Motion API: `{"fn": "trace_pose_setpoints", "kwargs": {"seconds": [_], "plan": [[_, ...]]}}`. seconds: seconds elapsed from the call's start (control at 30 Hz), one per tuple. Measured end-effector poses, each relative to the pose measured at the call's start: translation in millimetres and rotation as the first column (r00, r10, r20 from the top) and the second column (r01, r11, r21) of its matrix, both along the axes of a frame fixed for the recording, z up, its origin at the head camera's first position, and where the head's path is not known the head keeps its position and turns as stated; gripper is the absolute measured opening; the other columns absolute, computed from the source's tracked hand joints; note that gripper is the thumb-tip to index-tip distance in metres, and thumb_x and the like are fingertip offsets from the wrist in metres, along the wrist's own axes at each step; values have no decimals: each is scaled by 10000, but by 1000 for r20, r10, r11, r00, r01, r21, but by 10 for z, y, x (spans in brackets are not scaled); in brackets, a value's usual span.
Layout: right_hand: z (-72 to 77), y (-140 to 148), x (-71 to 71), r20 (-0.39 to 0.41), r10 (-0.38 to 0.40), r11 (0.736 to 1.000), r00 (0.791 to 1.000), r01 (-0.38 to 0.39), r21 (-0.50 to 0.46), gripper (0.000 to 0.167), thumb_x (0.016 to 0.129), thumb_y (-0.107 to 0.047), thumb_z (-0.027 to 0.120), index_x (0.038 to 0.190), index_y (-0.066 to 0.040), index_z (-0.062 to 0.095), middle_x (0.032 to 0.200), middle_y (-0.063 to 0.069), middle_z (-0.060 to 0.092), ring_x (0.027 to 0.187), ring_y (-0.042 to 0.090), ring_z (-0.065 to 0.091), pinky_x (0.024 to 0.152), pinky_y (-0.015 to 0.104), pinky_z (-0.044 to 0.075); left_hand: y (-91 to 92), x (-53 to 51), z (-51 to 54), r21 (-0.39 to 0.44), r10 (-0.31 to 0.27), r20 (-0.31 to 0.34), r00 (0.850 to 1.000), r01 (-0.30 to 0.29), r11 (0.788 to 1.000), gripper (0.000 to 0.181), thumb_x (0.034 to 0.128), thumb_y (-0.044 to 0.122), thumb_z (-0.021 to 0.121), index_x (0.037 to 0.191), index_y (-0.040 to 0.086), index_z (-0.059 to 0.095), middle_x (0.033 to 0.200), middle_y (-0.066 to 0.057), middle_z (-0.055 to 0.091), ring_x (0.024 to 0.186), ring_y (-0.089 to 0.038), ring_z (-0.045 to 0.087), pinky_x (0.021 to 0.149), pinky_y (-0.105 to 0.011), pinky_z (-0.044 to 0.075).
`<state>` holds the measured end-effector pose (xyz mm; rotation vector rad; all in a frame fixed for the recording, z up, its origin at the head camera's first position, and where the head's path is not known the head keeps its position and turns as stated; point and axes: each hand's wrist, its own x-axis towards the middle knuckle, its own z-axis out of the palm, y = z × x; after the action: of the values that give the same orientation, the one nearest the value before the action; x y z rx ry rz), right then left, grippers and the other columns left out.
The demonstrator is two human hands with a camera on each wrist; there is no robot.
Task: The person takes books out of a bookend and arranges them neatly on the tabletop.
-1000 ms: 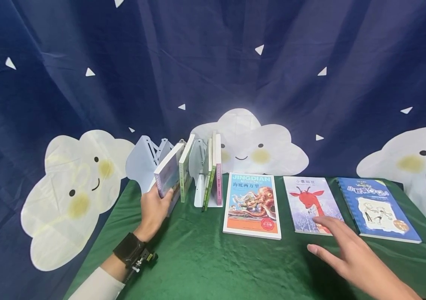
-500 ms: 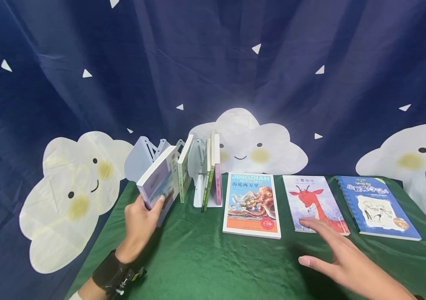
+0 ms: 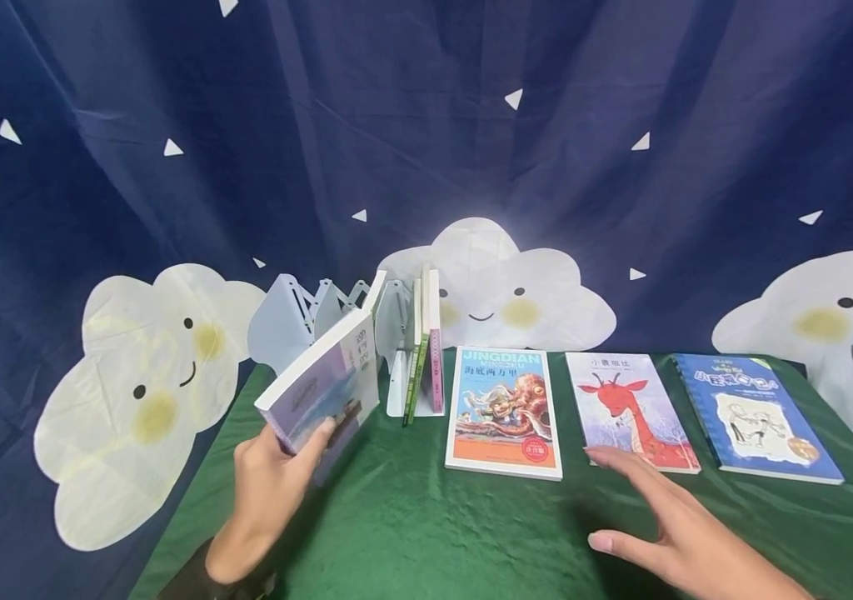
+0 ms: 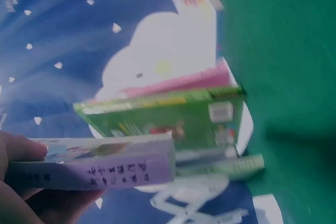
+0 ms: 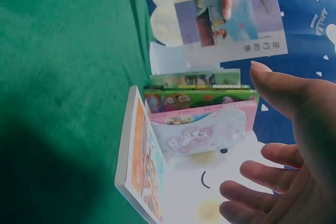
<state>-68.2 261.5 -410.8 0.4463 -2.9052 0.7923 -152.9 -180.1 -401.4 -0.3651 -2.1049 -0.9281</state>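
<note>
My left hand (image 3: 265, 496) grips a purple paperback book (image 3: 332, 392) by its lower left side, thumb on the cover and fingers behind. Tilted, the book is held in front of a light-blue folding book rack (image 3: 272, 329). Its purple spine (image 4: 126, 174) faces the left wrist camera. A pale green book (image 3: 377, 292) stands in the rack, partly hidden behind the held book. Further right in it are thin green books (image 3: 419, 362) and a pink-spined book (image 3: 437, 367). My right hand (image 3: 666, 521), fingers spread and holding nothing, hovers by the lower edge of a red-deer book (image 3: 632, 408).
An octopus-cover book (image 3: 505, 408) lies flat right of the rack. A blue book (image 3: 756, 417) lies flat at the far right. Everything is on a green cloth (image 3: 426, 533), with a dark blue curtain (image 3: 426, 117) with clouds behind.
My left hand has drawn the purple book out of the rack, toward me, and its cover has turned more into view. My right hand has drifted slightly left and down.
</note>
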Motion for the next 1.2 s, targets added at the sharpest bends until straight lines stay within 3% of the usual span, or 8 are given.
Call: {"fn": "trace_pose_setpoints", "kwargs": {"seconds": [0.13, 0.3, 0.4, 0.5, 0.7, 0.8, 1.03, 1.2], "plan": [[14, -64, 20, -30, 49, 998, 998, -50, -45, 880, 808, -448, 872, 1551, -398, 403, 1497, -171, 532, 1281, -91, 508, 932, 279, 592, 74, 170, 59, 53, -93, 91, 992, 88, 995, 413, 748, -4, 888, 1135, 1, 746, 913, -174, 809, 751, 39, 723, 585, -121, 580], [27, -126, 50, 4, 83, 989, 997, -82, -123, 894, 816, -403, 877, 1560, -397, 381, 1508, -147, 528, 1239, -41, 581, 900, 261, 602, 183, 334, 75, 103, -273, 108, 956, 262, 959, 452, 752, -30, 875, 1176, 42, 737, 952, -172, 809, 802, -41, 772, 635, -147, 609], [22, -165, 59, 2, 109, 979, 994, -107, -176, 909, 815, -354, 887, 1568, -363, 378, 1516, -105, 531, 1248, -38, 585, 908, 253, 605, 250, 389, 55, 115, -411, 97, 907, 400, 909, 473, 754, -51, 866, 1199, 34, 729, 995, -199, 801, 884, -103, 792, 729, -176, 629], [7, -202, 61, -10, 150, 961, 989, -148, -235, 925, 810, -283, 897, 1576, -311, 379, 1527, -66, 531, 1272, -49, 579, 924, 248, 604, 322, 431, 22, 117, -532, 97, 841, 521, 845, 479, 766, -63, 855, 1219, 14, 721, 1037, -222, 791, 956, -144, 792, 808, -203, 631], [-46, -259, 57, -50, 261, 916, 964, -263, -301, 964, 809, -196, 893, 1603, -206, 346, 1552, -26, 519, 1346, -37, 543, 999, 182, 551, 465, 529, -35, 109, -682, 144, 717, 674, 731, 473, 822, -49, 819, 1275, 0, 693, 1095, -234, 780, 992, -261, 792, 848, -223, 631], [-63, -288, 44, -66, 313, 894, 947, -317, -317, 988, 805, -166, 892, 1611, -160, 322, 1566, -11, 504, 1372, -6, 535, 1041, 170, 523, 537, 587, -48, 115, -720, 193, 666, 714, 691, 441, 861, -17, 801, 1287, 7, 691, 1106, -221, 782, 996, -257, 791, 841, -217, 633], [-108, -400, 35, -98, 350, 864, 932, -361, -350, 1049, 771, -185, 917, 1618, -113, 303, 1547, -38, 511, 1300, 4, 566, 947, 225, 556, 692, 675, -111, 144, -766, 261, 587, 761, 633, 360, 895, 42, 791, 1250, 35, 731, 1045, -145, 809, 961, -137, 785, 789, -184, 631], [-133, -483, 18, -124, 443, 770, 888, -448, -455, 1057, 789, -101, 890, 1618, -25, 239, 1584, 33, 476, 1389, 23, 499, 975, 225, 546, 820, 659, -171, 105, -810, 235, 537, 815, 570, 350, 913, 53, 771, 1258, 12, 720, 1013, -123, 816, 933, -113, 789, 765, -153, 620]]}}
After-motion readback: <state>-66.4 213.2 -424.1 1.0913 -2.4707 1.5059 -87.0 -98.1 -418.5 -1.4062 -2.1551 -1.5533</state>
